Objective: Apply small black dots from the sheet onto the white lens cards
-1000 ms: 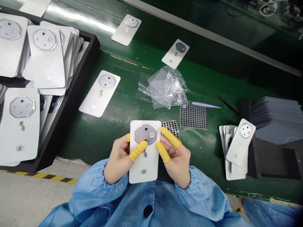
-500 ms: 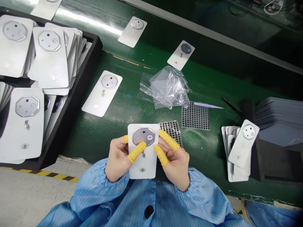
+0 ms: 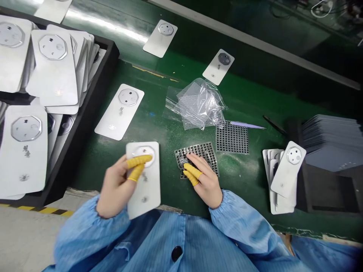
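My left hand (image 3: 117, 187) is at a white phone back cover (image 3: 144, 189) with an octagonal camera ring, near the table's front edge. Its yellow-cotted thumb and index finger lie together over the ring; the other fingers are hidden, and the cover looks gripped. To the right, my right hand (image 3: 205, 181) is over a clear sheet of small round black pieces (image 3: 208, 155). The cotted thumb and index finger there are pinched low over the sheet, a bare finger stretched across it. Anything between those tips is too small to make out.
A black tray (image 3: 98, 90) of stacked covers stands left. Single covers (image 3: 120, 113) lie across the green table. Clear plastic bags (image 3: 200, 104), a second dotted sheet (image 3: 232, 141) and lilac tweezers (image 3: 246, 124) lie mid-table. Right are more covers (image 3: 287, 173) and grey sheets (image 3: 331, 147).
The cover has moved left with my left hand, tilting slightly. My right hand has let go of it and come down onto the dotted sheet.
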A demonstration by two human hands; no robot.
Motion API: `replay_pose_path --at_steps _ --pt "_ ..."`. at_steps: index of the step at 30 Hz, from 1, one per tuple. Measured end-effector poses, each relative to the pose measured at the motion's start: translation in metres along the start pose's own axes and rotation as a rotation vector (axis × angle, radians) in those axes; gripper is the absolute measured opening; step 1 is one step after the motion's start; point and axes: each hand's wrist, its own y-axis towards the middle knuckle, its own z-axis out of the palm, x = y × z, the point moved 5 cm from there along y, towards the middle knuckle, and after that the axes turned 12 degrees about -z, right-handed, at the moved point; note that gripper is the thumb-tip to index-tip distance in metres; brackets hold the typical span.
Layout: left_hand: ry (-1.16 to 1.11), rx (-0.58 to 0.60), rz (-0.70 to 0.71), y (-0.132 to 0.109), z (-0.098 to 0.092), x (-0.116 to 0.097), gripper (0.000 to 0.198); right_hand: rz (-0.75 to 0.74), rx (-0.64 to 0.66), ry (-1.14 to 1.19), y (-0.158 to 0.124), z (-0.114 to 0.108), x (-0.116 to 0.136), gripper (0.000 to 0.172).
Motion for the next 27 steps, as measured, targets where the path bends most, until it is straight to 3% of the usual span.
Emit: replay_pose_path --at_steps 4,7,11,14,21,27 --pt "-0.113 0.231 -0.037 -0.006 0.048 -0.005 0.029 -0.034 -0.089 0.058 0.005 -0.009 0.011 0.048" --pt "-0.215 0.269 -0.081 -0.008 0.068 -0.010 0.023 -0.047 -0.034 0.120 0.012 -0.016 0.020 0.044" --pt "-0.219 0.274 -0.059 -0.009 0.070 -0.009 0.016 0.060 -0.082 0.195 0.023 -0.023 0.016 0.031" --pt "-0.171 0.281 0.031 -0.011 0.070 -0.012 0.017 0.000 -0.097 0.112 0.033 -0.020 0.011 0.030" --pt "0.073 0.195 0.267 -0.013 0.073 -0.017 0.018 -0.161 0.036 0.034 0.033 -0.003 0.003 0.031" --pt "0.149 0.153 0.368 -0.014 0.074 -0.014 0.022 -0.074 -0.017 0.091 0.032 0.005 0.000 0.026"
